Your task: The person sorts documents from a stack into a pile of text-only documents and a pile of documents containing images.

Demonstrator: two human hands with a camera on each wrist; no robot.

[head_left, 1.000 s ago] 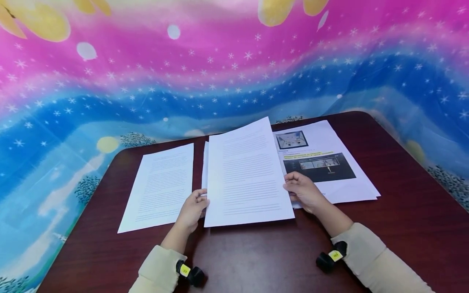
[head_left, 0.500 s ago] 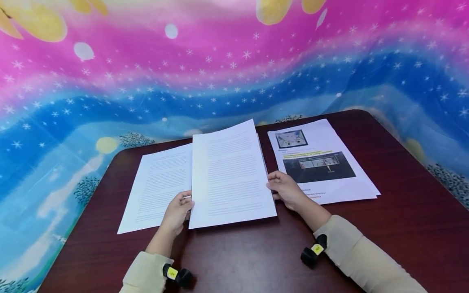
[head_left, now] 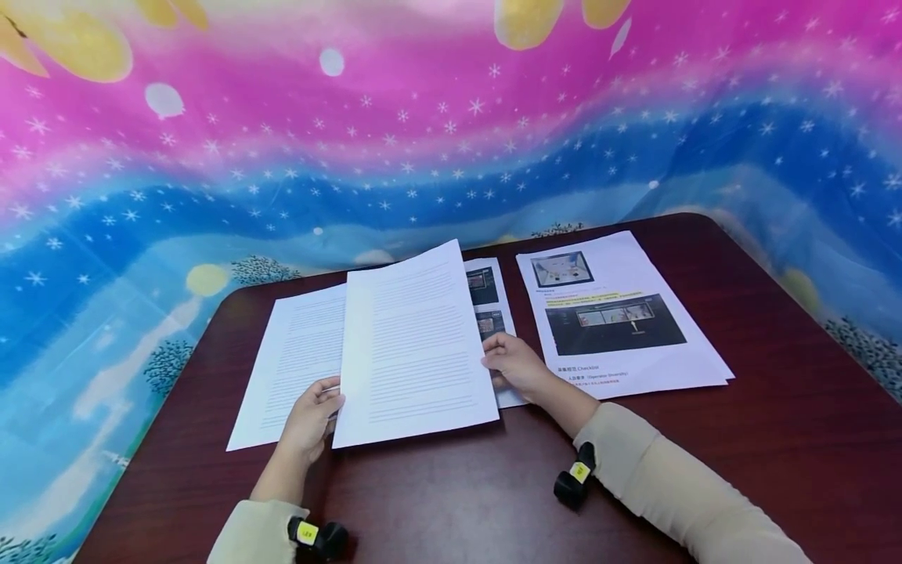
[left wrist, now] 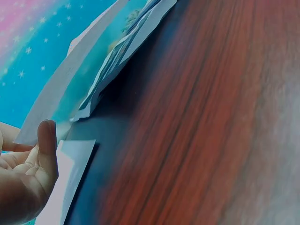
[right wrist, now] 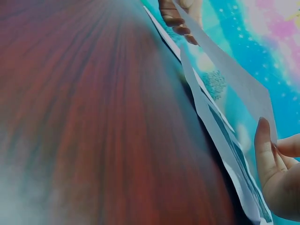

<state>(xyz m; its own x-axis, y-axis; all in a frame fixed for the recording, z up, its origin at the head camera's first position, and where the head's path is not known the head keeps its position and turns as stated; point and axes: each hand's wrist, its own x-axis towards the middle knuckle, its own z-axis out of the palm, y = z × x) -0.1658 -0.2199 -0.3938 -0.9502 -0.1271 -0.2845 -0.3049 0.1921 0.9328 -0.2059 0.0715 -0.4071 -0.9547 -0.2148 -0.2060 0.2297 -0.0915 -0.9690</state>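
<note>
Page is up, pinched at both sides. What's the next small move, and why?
Probably ease the held page slightly left: the left grip and right grip pinch its side edges above the table, and in the head view it hides only the right part of the text sheet, while pictured pages show past its right edge.

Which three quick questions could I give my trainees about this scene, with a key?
1. True or false: the left hand and the right hand hold the same sheet.
2. In the head view, where do the papers with a yellow line lie relative to the held sheet? A: to its left; B: to its right; C: on top of it.
3. Fill the gap: in the right wrist view, the held sheet is ___ the table (flat on / raised above).
Key: 1 true; 2 B; 3 raised above.
</note>
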